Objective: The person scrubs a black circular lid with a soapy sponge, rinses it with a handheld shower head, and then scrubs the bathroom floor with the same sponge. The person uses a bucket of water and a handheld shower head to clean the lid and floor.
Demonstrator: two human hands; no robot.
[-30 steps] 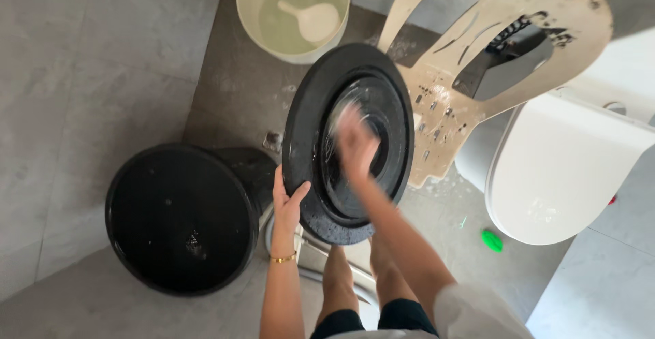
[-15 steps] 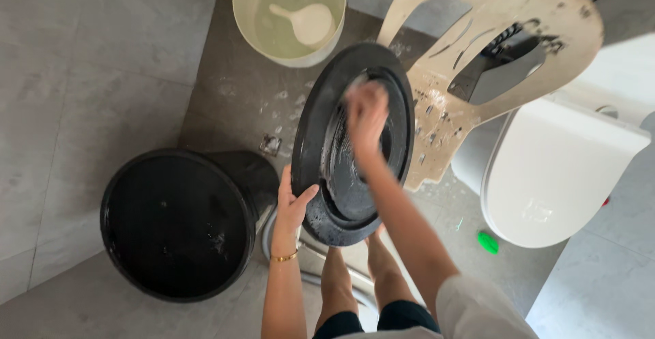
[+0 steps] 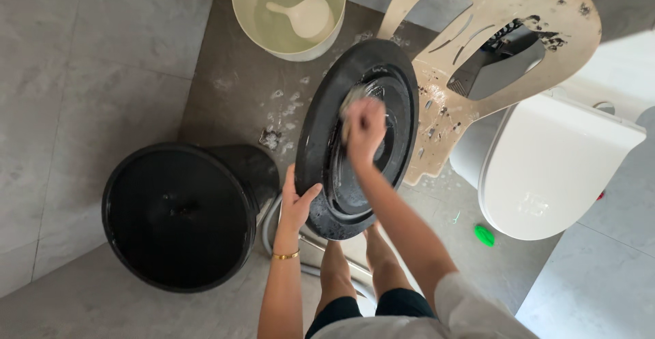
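- Nearest, at the bottom edge: dark shorts, a pale sleeve on the right, two bare legs standing on the grey tile floor (image 3: 82,73).
- Left hand (image 3: 295,206), gold bracelet at the wrist, clasped on the near-left rim of a round black lid (image 3: 321,148), thumb lying across its face.
- Lid held up on edge and tilted, above the feet, wet on its inner rings.
- Right hand (image 3: 365,129) curled shut against the lid's recessed middle, pressing something pale and blurred; cannot tell what.
- Left of the lid: an open black bin (image 3: 177,216) on the floor, dark inside.
- Right: a white toilet (image 3: 546,168), lid closed, with a small green thing (image 3: 484,234) on the floor near it.
- Behind the lid: a soiled beige plastic chair (image 3: 491,32), touching or just beside it.
- Farthest: a cream bucket (image 3: 290,11) of water holding a pale scoop (image 3: 303,13); suds spattered on the darker floor between bucket and lid.
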